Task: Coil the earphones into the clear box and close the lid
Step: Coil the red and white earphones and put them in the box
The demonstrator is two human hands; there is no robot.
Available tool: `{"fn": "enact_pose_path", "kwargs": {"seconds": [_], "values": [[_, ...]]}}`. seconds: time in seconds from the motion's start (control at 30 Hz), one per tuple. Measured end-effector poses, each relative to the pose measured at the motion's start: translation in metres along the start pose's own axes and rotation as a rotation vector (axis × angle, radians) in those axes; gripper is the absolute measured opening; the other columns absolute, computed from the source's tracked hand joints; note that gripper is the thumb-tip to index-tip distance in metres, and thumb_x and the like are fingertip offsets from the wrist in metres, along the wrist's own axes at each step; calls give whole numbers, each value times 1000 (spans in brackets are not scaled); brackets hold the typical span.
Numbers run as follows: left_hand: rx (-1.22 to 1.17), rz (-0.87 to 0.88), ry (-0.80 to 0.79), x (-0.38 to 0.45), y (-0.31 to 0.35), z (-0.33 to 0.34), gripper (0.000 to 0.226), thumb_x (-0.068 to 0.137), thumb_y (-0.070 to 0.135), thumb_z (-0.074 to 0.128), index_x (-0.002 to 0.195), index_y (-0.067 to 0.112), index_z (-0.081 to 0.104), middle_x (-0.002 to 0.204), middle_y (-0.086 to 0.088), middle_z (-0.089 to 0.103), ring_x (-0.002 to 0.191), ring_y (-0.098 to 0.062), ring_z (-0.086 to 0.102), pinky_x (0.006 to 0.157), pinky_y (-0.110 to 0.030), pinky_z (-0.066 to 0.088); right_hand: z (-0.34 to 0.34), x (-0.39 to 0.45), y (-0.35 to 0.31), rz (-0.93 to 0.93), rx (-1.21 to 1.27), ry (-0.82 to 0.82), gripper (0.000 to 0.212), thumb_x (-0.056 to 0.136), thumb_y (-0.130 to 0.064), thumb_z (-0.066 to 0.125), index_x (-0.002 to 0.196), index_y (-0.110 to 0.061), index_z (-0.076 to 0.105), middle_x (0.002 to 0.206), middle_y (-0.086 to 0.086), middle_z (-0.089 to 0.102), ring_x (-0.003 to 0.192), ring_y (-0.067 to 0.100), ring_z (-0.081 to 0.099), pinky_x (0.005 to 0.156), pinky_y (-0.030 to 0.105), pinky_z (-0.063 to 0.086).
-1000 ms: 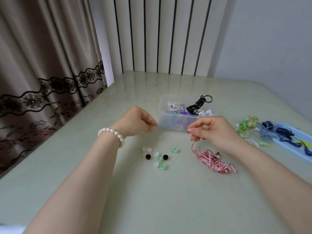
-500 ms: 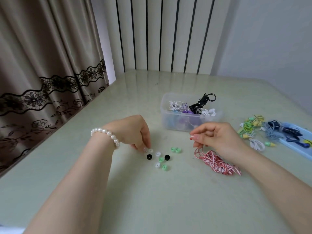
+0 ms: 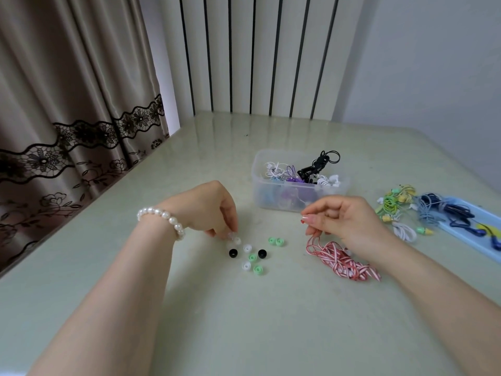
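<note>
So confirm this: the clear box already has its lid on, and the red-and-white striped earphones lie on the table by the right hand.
Not quite: the head view shows the clear box open, with no lid on it. The striped earphones do lie on the table by the right hand.

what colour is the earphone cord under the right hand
Red and white striped earphone cord, seen in the head view.

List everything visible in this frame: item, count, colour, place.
Clear box: one, open, table centre, holding white, purple, black earphones.
Striped earphones: one, red-white, under right hand.
Ear tips: about ten, white, green, black, loose near left hand.
Earphone bundles: several, green, yellow, blue, white, right.
Blue tray: one, right edge.
Curtain: beige, left.
Left hand: pearl bracelet, pinching a clear tip.
Right hand: pinching the striped cable.
</note>
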State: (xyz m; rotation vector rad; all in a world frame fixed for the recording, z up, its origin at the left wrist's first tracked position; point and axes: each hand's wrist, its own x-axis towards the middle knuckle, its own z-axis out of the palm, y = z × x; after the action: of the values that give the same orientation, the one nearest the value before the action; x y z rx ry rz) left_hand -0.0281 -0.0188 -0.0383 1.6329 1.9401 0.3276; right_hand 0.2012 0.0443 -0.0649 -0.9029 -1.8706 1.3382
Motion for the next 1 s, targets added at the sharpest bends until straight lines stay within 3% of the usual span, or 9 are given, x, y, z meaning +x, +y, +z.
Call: {"fn": "enact_pose_path", "kwargs": {"seconds": [0.13,0.27,0.37,0.5,0.63,0.8,0.9,1.0], "values": [[-153,33,130,1,4,0,18,69,4,76,67,20,69,53,9,63,44,1,56,44,-7,39,-3,1,0,27,18,41,16,74,6,66,83,-7,63,58,6,67,52,10,63,57,14,50],[-456,107,280,4,21,13,12,69,3,77,69,14,72,48,8,61,47,-2,53,46,-8,41,-6,0,-1,101,75,55,11,71,4,69,78,-4,64,62,5,71,55,11,65,55,14,49],[-775,148,265,5,39,33,15,70,-3,74,67,12,70,52,4,63,57,-10,56,55,-13,49,-5,-1,-5,129,138,41,5,71,-5,68,75,-8,67,64,4,71,57,11,65,57,18,47],[-1062,135,189,7,55,56,20,71,-10,67,66,9,68,59,-2,64,64,-17,56,56,-15,49,-6,-2,-9,135,284,65,19,59,-20,65,75,-9,67,57,4,66,50,11,58,56,23,39],[-1192,108,152,9,60,66,17,71,-10,67,76,7,67,71,-7,64,66,-15,58,59,-17,50,-6,-1,-8,143,333,71,24,58,-17,66,79,-5,66,54,3,64,49,10,56,56,21,40],[-1331,129,111,10,61,68,13,72,-8,64,67,1,70,65,-6,70,62,-10,65,61,-16,53,-7,1,-5,134,350,75,21,60,-14,65,80,-7,68,56,3,66,52,9,59,55,16,46],[-1346,136,90,8,60,68,12,72,-7,64,71,3,70,67,-6,71,61,-10,65,59,-16,53,-7,1,-5,124,376,66,18,67,-6,63,84,-5,68,58,1,67,54,8,60,55,16,47],[-1347,116,96,7,62,70,10,71,-6,65,76,1,69,68,-6,71,58,-8,65,55,-16,51,-7,0,-6,110,397,57,23,62,-10,63,84,-5,68,59,1,67,55,8,60,55,17,47]]}}
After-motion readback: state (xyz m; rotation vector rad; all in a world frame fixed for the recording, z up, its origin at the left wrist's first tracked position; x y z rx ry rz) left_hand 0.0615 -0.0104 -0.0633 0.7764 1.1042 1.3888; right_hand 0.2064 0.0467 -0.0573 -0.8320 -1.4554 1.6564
